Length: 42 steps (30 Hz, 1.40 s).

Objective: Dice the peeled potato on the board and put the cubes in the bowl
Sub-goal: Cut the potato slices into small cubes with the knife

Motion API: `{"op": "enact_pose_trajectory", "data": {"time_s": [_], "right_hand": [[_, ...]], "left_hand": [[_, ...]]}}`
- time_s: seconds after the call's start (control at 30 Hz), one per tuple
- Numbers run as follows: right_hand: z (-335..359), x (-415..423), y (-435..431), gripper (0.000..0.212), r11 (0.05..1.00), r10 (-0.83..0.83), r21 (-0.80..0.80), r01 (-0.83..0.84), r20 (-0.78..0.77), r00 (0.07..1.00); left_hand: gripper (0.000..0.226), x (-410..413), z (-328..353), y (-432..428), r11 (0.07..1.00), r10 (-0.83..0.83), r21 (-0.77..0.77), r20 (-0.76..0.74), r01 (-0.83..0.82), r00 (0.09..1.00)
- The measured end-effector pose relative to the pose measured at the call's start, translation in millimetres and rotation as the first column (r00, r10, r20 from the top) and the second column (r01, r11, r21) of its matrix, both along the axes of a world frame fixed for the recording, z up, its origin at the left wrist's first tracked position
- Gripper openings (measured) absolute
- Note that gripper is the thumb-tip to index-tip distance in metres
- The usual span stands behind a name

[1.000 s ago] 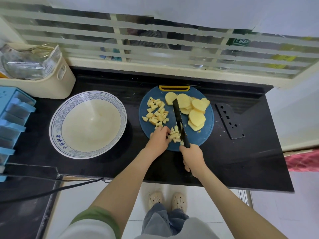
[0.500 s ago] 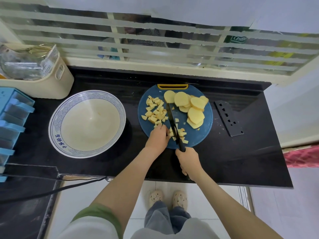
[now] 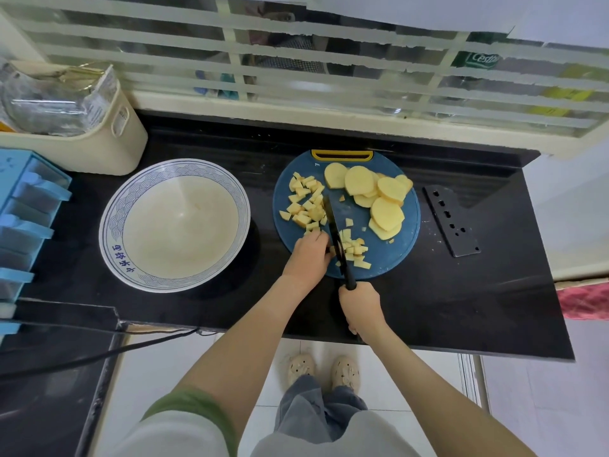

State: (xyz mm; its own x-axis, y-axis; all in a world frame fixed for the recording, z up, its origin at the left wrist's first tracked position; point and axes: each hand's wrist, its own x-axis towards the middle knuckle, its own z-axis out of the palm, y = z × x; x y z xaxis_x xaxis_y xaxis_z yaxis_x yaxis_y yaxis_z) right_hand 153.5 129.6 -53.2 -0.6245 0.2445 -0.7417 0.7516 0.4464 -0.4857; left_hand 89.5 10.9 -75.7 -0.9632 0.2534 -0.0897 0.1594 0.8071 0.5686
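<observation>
A round blue cutting board (image 3: 392, 258) lies on the black counter. Several yellow potato slices (image 3: 379, 199) are stacked on its far right part. A heap of potato cubes (image 3: 304, 201) lies on its left part, and a smaller pile of cubes (image 3: 354, 249) sits near its front. My right hand (image 3: 361, 306) grips the handle of a black knife (image 3: 336, 237), whose blade stands on the board between the two piles. My left hand (image 3: 308, 255) rests curled on the board just left of the blade; whether it pins any potato I cannot tell. The wide blue-rimmed bowl (image 3: 145, 192) stands left of the board.
A black perforated metal plate (image 3: 451, 221) lies right of the board. A beige basket (image 3: 99, 140) with foil packets stands at the back left, with a blue drawer unit (image 3: 23, 222) in front of it. A black cable (image 3: 99, 356) runs below the counter edge.
The knife blade has shifted left, from the right side of the front pile to its left side, towards the big heap. My left hand has stayed beside it.
</observation>
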Motion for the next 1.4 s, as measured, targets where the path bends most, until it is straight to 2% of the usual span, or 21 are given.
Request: {"op": "enact_pose_trajectory", "data": {"time_s": [0.23, 0.4, 0.47, 0.53, 0.63, 0.73, 0.8, 0.87, 0.93, 0.97, 1.03, 1.07, 1.13, 1.3, 1.37, 1.4], "right_hand": [[-2, -7, -4, 0.022, 0.995, -0.094, -0.031, 0.095, 0.031, 0.995], [4, -2, -1, 0.025, 0.968, -0.172, -0.185, 0.167, -0.009, 0.985], [10, -2, 4, 0.023, 0.973, -0.148, -0.185, 0.14, -0.034, 0.988], [16, -5, 11, 0.025, 0.993, -0.067, -0.106, 0.056, -0.105, 0.992], [29, -12, 25, 0.027, 0.986, 0.12, 0.135, -0.095, -0.19, 0.974], [39, -17, 39, 0.026, 0.921, 0.27, 0.333, -0.202, -0.172, 0.947], [44, -19, 45, 0.024, 0.862, 0.353, 0.436, -0.256, -0.155, 0.923], [49, -20, 48, 0.022, 0.793, 0.439, 0.525, -0.309, -0.141, 0.887], [51, -20, 51, 0.021, 0.705, 0.536, 0.607, -0.368, -0.117, 0.836], [52, -20, 52, 0.021, 0.659, 0.581, 0.639, -0.395, -0.1, 0.808], [53, -21, 55, 0.02, 0.576, 0.659, 0.682, -0.451, -0.06, 0.75], [54, -22, 57, 0.02, 0.544, 0.689, 0.692, -0.475, -0.044, 0.724], [54, -24, 63, 0.018, 0.492, 0.743, 0.699, -0.52, -0.025, 0.669], [53, -34, 85, 0.02, 0.324, 0.859, 0.727, -0.606, 0.042, 0.511], [53, -41, 95, 0.018, 0.309, 0.867, 0.733, -0.606, 0.045, 0.496], [54, -45, 102, 0.017, 0.332, 0.863, 0.724, -0.605, 0.026, 0.505]], "left_hand": [[0.011, 2, 2, -2, 0.997, -0.08, 0.004, -0.023, 0.08, 0.997], [0.021, 1, 4, -2, 0.995, 0.025, -0.09, -0.056, -0.03, 0.998], [0.023, -3, 6, -4, 0.988, 0.083, -0.125, -0.057, -0.089, 0.995], [0.022, -7, 11, -6, 0.985, 0.137, -0.096, -0.046, -0.141, 0.989], [0.018, -11, 27, -7, 0.982, 0.189, 0.002, -0.06, -0.189, 0.98], [0.017, -12, 44, -6, 0.957, 0.277, 0.144, -0.191, -0.252, 0.942], [0.012, -12, 53, -3, 0.971, 0.205, 0.187, -0.331, -0.149, 0.921], [0.014, -10, 56, 1, 0.991, 0.048, 0.13, -0.419, 0.007, 0.907], [0.023, -8, 57, 5, 0.994, -0.077, 0.031, -0.443, 0.101, 0.893], [0.029, -7, 58, 7, 0.988, -0.151, -0.044, -0.432, 0.147, 0.889], [0.038, -7, 64, 9, 0.944, -0.31, -0.208, -0.283, 0.258, 0.908], [0.039, -8, 67, 10, 0.915, -0.348, -0.277, -0.171, 0.294, 0.922], [0.04, -14, 73, 11, 0.896, -0.305, -0.337, 0.004, 0.288, 0.952], [0.053, -32, 62, 12, 0.932, -0.13, -0.305, 0.22, 0.195, 0.967], [0.052, -38, 62, 13, 0.966, -0.069, -0.229, 0.221, 0.12, 0.973], [0.049, -40, 65, 16, 0.98, -0.031, -0.188, 0.195, 0.068, 0.98]]}}
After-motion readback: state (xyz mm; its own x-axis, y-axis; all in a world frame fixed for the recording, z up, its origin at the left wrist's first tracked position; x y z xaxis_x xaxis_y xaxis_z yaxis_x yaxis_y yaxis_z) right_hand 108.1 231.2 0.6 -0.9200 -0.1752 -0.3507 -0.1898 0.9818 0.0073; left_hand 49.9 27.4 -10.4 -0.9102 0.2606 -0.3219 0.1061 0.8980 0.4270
